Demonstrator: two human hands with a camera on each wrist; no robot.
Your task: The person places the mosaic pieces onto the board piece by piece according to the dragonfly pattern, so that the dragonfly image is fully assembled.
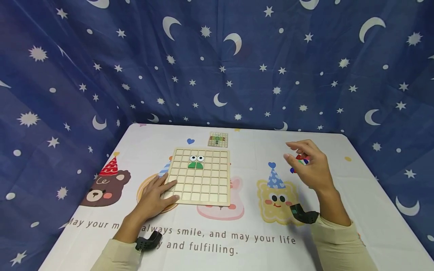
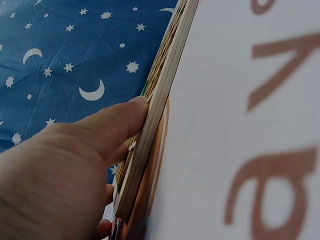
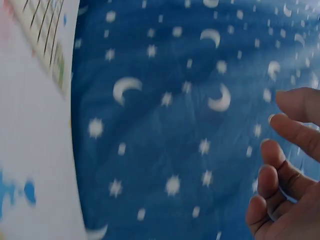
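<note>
A pale wooden grid board [image 1: 203,186] lies on the table. Two round eye pieces [image 1: 197,158] sit side by side in its upper part, with two green curved pieces [image 1: 195,165] directly below them. My left hand [image 1: 156,197] rests on the board's lower left corner, fingers spread over the edge. In the left wrist view the thumb [image 2: 120,122] lies against the wooden rim [image 2: 155,110]. My right hand [image 1: 313,167] is raised to the right of the board, thumb and fingers apart, holding nothing. Small coloured pieces [image 1: 298,157] show partly behind it.
Behind the board lies a small pattern card [image 1: 218,139] with a picture of a filled grid. The white tablecloth [image 1: 257,241] carries printed cartoon figures and lettering. A blue curtain [image 1: 217,64] with moons and stars hangs around the table's back and sides.
</note>
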